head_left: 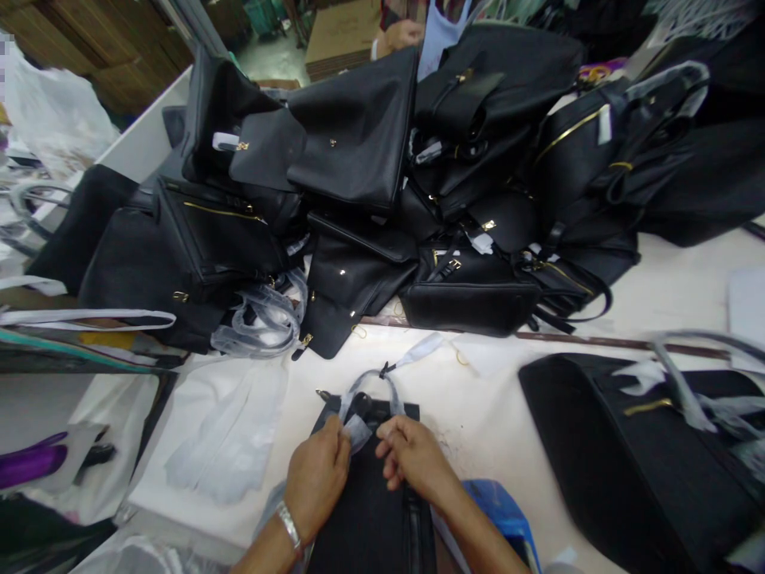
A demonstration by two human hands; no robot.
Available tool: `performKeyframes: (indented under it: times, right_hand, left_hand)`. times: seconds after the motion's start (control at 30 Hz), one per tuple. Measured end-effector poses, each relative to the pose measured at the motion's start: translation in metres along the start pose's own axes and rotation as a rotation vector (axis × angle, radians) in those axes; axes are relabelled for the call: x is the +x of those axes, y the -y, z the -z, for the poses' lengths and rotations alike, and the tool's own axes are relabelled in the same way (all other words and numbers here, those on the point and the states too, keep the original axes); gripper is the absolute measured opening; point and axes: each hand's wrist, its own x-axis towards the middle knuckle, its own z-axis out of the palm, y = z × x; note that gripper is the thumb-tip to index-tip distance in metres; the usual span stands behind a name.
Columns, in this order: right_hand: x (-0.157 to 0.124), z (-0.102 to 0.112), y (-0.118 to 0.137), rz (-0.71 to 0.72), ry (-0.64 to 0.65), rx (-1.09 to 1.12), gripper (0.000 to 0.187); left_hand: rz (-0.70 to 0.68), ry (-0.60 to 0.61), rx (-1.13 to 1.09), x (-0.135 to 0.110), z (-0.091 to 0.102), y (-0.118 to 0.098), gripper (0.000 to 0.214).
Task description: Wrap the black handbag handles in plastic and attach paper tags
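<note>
A black bag (364,510) lies in front of me, its top edge away from me. Its looped handle (391,391) is wrapped in clear plastic, and a dark cord ties a pale tag (421,348) to it. My left hand (316,470), with a bracelet at the wrist, is closed at the handle's left base on a piece of clear plastic wrap (357,433). Over the bag's upper right, by the handle's other base, my right hand (415,456) has its fingers curled in and thumb pressed to the forefinger. Whatever it may hold is hidden.
Black bags (352,131) are heaped across the far side of the table. Another black bag (621,454) stands at the right. White sheets (224,430) lie at the left, and a blue object (499,510) is beside my right forearm. Across the table shows another person's hand (403,34).
</note>
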Motion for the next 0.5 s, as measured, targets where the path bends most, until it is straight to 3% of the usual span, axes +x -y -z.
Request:
performKeyframes:
  times: [0.1, 0.17, 0.27, 0.5]
  right_hand:
    - [0.005, 0.019, 0.012, 0.316, -0.206, -0.596, 0.024]
    - [0.011, 0.021, 0.013, 0.407, -0.242, -0.806, 0.032]
    - [0.02, 0.017, 0.004, 0.396, -0.175, -0.855, 0.035]
    - [0.024, 0.019, -0.012, 0.496, -0.094, -0.698, 0.04]
  left_hand:
    - [0.005, -0.003, 0.017, 0.0, 0.002, 0.003, 0.019]
    - [0.012, 0.005, 0.023, 0.001, 0.002, 0.002, 0.02]
    - [0.025, 0.012, 0.036, 0.004, 0.003, -0.002, 0.02]
    - [0.01, 0.03, 0.128, 0.016, -0.003, -0.01, 0.018]
